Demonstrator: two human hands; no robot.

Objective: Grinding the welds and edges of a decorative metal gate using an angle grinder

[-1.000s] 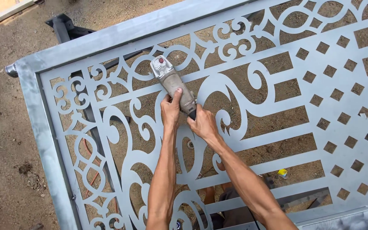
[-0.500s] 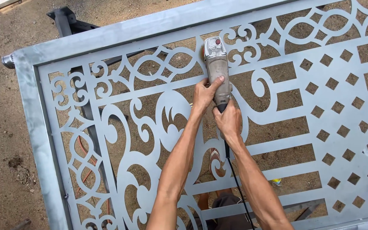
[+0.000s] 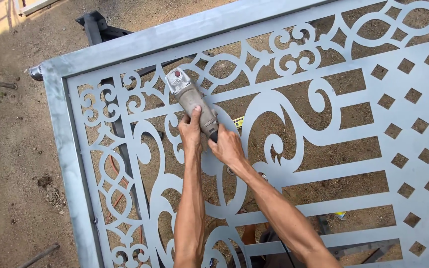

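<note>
Grey-painted steel gate panel [image 3: 284, 84] with cut-out scrollwork lies flat on a dark metal stand [image 3: 95, 27] over brown dirt ground [image 3: 11, 164]. We hold an angle grinder [image 3: 190, 101] with both hands, its head pointing up-left onto the scroll pattern near the panel's upper left part. Our left hand [image 3: 190, 134] is wrapped closed around the grinder body, thumb laid along its top. Our right hand [image 3: 227, 146] is closed around the rear handle end, just beside the left. An orange cable [image 3: 120, 173] shows through the openings below
</note>
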